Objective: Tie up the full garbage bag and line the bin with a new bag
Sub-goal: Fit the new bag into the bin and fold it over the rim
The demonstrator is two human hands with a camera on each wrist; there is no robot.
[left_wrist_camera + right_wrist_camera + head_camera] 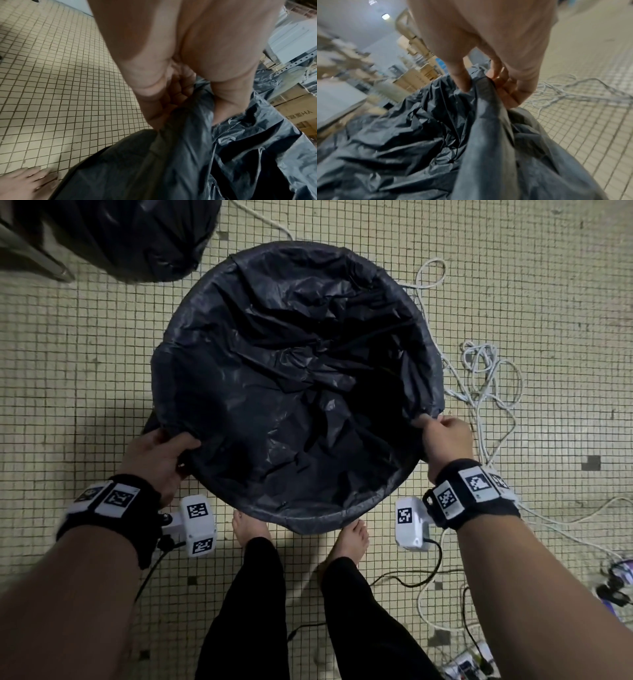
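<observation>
A new black bag (294, 378) lies crumpled inside the round bin (161, 422), its edge folded over the rim all round. My left hand (161, 453) grips the bag's edge at the rim's near left, thumb on top, fingers curled under (164, 102). My right hand (442, 436) pinches the bag's edge at the rim's right side, thumb inside and fingers outside (510, 89). The full garbage bag (137, 234), black and bulging, sits on the floor at the far left; its top is out of frame.
White cables (486, 378) lie tangled on the tiled floor right of the bin, with black leads and a power strip (469, 662) near right. My bare feet (250, 529) stand against the bin's near side. Cardboard boxes (295, 102) and shelving stand beyond.
</observation>
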